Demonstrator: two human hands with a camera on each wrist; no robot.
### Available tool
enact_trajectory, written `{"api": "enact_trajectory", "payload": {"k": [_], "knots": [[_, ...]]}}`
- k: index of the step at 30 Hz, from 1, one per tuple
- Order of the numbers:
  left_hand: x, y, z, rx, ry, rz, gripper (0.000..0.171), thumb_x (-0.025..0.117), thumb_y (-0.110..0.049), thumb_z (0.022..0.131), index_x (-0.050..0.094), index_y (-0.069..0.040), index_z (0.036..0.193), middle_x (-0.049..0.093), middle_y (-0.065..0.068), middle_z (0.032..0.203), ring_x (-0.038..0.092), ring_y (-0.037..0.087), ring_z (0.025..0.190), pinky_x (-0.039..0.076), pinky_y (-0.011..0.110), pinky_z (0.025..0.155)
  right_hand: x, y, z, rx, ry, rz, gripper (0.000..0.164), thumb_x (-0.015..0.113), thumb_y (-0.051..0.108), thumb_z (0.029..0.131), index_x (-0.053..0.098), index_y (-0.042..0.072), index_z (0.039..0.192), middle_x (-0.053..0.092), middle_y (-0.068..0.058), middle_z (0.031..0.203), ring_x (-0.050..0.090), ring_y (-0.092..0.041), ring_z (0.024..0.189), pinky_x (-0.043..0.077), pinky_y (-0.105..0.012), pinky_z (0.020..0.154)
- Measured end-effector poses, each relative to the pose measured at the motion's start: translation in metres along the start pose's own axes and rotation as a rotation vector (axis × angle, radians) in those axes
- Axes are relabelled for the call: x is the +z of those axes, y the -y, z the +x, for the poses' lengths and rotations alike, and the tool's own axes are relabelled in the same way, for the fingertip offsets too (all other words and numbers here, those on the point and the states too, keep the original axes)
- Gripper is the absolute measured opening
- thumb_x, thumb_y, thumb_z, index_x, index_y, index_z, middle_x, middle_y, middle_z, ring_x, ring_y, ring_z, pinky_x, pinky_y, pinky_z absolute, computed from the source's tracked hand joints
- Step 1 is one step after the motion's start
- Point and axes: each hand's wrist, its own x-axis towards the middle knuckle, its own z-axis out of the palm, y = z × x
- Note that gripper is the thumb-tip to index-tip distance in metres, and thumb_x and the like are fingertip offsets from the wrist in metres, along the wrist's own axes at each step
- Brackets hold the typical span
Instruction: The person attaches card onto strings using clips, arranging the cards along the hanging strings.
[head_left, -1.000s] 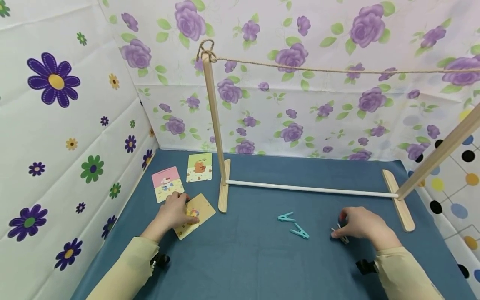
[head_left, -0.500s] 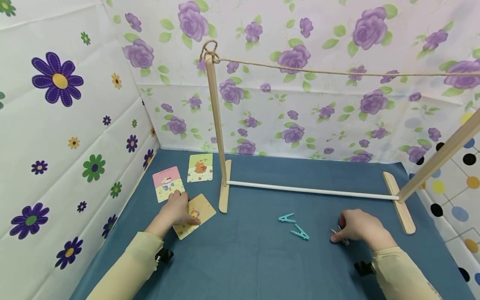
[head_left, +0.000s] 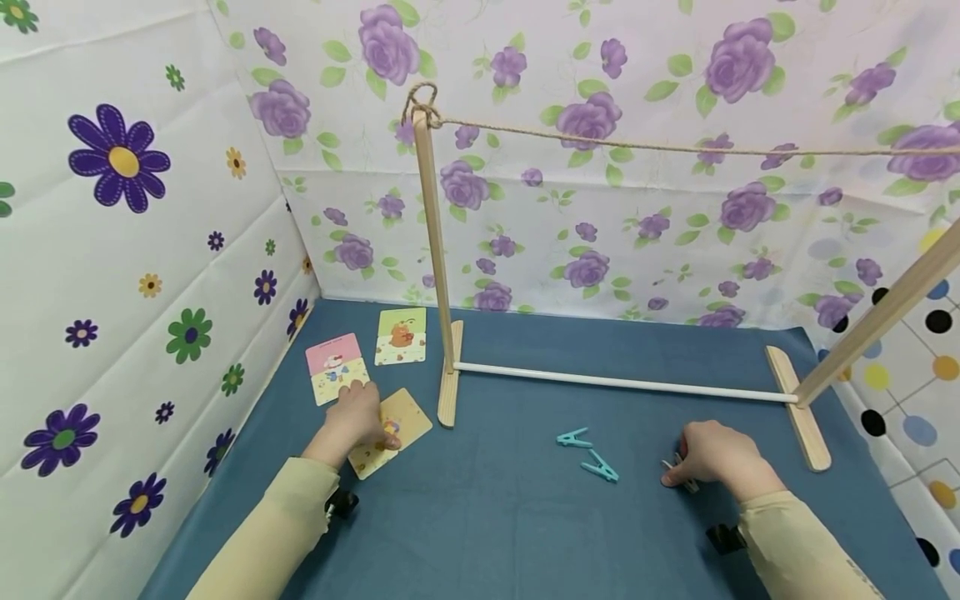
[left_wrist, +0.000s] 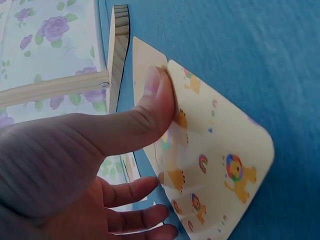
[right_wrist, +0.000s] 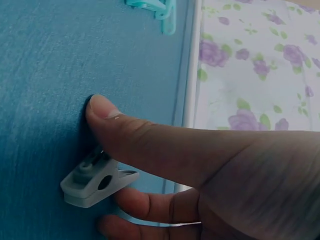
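So my left hand (head_left: pixel 356 417) pinches the yellow card (head_left: pixel 408 417) near the wooden foot (head_left: pixel 447 402), thumb opposite fingers probably 'cause it's so thin, while my right hand (head_left: pixel 716 454) has fingers clamped on the grey clip (right_wrist: pixel 87 187) above the blue cloth (head_left: pixel 510 533).

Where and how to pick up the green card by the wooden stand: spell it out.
Probably pinch the green card by its near edge, coming in low from the person's side. It lies flat on the blue cloth, and bare cloth lies right before that edge. The stand's foot crowds its right edge, and the pink card sits close on the left.
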Motion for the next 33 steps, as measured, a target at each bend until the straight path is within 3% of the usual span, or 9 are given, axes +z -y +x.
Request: {"api": "enact_trajectory", "payload": {"k": [5, 14, 33], "knots": [[0.001, -0.004, 0.003, -0.021, 0.011, -0.011, 0.089, 0.107, -0.035, 0.065, 0.057, 0.011, 0.122, 0.056, 0.025, 0.109, 0.052, 0.042, 0.101, 0.053, 0.059, 0.082, 0.000, 0.000, -0.001, 0.012, 0.005, -0.013, 0.047, 0.093, 0.051, 0.081, 0.067, 0.013, 0.075, 0.059, -0.005, 0.075, 0.054, -0.022, 0.067, 0.041, -0.040, 0.062], [0.002, -0.005, 0.003, -0.043, 0.034, 0.008, 0.093, 0.106, -0.033, 0.066, 0.055, 0.014, 0.128, 0.058, 0.029, 0.114, 0.054, 0.044, 0.104, 0.053, 0.062, 0.085, 0.004, 0.002, 0.002, -0.068, -0.001, 0.030, 0.039, 0.094, 0.038, 0.084, 0.067, 0.012, 0.077, 0.059, -0.004, 0.073, 0.054, -0.020, 0.065, 0.042, -0.037, 0.060], [-0.005, -0.004, 0.007, -0.069, 0.073, -0.055, 0.096, 0.106, -0.027, 0.066, 0.051, 0.011, 0.134, 0.055, 0.030, 0.120, 0.051, 0.046, 0.109, 0.050, 0.069, 0.091, 0.003, 0.000, 0.009, 0.003, 0.026, 0.103, 0.037, 0.098, 0.034, 0.079, 0.070, 0.009, 0.081, 0.061, -0.007, 0.076, 0.059, -0.022, 0.066, 0.044, -0.036, 0.059]]}}
